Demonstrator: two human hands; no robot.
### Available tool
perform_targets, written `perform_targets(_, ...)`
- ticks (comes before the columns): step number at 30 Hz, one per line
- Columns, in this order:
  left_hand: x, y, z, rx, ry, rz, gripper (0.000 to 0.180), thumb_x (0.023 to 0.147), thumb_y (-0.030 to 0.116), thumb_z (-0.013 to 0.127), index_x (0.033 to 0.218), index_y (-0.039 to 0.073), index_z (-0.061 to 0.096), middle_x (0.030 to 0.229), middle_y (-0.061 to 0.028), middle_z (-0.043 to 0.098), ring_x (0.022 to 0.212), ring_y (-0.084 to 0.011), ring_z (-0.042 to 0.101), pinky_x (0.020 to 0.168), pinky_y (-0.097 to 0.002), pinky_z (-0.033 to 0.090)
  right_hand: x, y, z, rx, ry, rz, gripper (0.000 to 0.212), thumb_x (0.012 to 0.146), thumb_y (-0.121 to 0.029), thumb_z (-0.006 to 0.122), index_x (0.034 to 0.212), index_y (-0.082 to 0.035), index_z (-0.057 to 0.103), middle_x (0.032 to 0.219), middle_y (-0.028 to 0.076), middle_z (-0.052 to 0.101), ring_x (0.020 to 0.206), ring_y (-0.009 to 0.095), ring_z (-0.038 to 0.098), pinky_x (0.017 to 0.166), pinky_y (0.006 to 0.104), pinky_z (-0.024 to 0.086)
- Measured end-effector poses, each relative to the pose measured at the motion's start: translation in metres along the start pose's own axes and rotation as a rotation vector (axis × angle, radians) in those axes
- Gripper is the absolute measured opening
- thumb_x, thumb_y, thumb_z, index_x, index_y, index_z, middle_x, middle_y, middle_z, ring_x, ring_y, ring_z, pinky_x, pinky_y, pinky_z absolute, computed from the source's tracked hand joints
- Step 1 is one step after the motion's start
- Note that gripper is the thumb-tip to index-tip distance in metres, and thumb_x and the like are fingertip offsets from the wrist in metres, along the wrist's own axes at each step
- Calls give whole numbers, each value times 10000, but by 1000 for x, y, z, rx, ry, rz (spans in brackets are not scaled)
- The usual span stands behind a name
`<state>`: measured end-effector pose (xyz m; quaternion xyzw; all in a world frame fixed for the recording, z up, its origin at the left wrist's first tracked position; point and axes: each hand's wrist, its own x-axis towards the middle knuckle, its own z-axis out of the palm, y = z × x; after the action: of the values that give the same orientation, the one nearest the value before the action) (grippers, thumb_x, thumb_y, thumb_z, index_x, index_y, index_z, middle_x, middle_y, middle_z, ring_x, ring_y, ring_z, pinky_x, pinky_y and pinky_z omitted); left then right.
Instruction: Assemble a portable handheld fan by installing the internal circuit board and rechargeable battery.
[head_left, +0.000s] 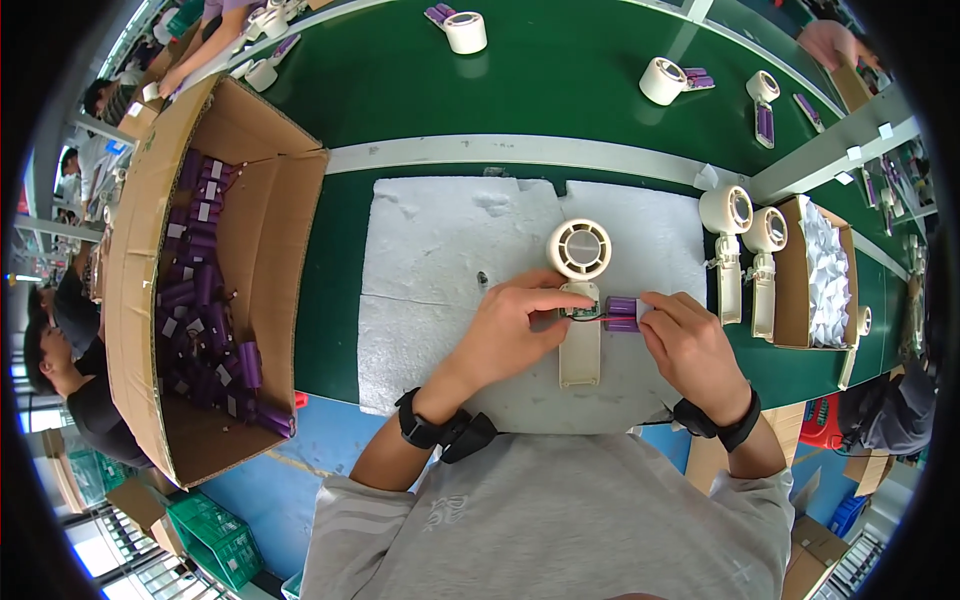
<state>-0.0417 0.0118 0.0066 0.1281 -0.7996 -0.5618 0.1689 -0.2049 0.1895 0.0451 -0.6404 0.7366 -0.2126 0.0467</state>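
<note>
A cream handheld fan [580, 250] lies on the white foam sheet [430, 270], round head away from me. Its handle [580, 365] is open, baring a small green circuit board [586, 303]. My left hand [508, 332] is closed on the fan at the board, thumb and fingers at the handle's upper part. Just right of the handle, my right hand [692, 345] pinches a purple battery pack [621, 314] by its right end, near a white label. Thin red and black wires stretch between the pack and the board.
On the left stands a cardboard box [265, 230] with several purple battery packs inside. Two opened fans [729, 270] lie at right, beside a small box [793, 275] of folded white pieces. Beyond a pale rail [520, 152], more fans [465, 33] lie on the green surface. Other people work nearby.
</note>
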Motion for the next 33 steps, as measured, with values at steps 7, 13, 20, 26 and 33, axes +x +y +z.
perform_targets(7,-7,10,0,22,-26,-72,357,746,-75,639,1044,99,732,1048,-80,659,886,-193,661,751,-273,527,-1,-1,6,-176,-22,-27,185,734,61,642,876,28,528,958,143,560,850,304,593,712,384,509)
perform_targets(13,0,-4,-11,36,1,-60,339,726,-67,659,1015,93,735,1004,-70,662,792,-161,636,689,-259,507,24,56,-17,-45,196,200,248,767,55,625,986,18,514,946,188,536,767,330,586,660,428,476)
perform_targets(20,-2,-2,-6,-53,120,-122,332,693,-49,694,974,120,750,957,-83,681,700,-164,627,638,-267,512,44,14,-5,-52,145,-146,496,733,-53,760,1189,-25,569,1005,152,618,713,280,606,685,338,514)
perform_targets(26,-3,-6,-3,134,143,-24,355,681,-19,730,994,145,757,1025,-109,688,754,-210,671,667,-298,555,39,7,-4,482,-462,47,565,738,5,727,1268,-31,532,1099,130,605,953,246,622,802,320,514)
perform_targets(33,-6,0,-4,298,133,57,358,681,7,763,1015,134,755,1056,-130,686,779,-232,691,675,-312,569,18,-5,-2,1451,-642,405,719,728,57,686,1384,-34,407,1150,95,565,1047,228,600,880,353,512)
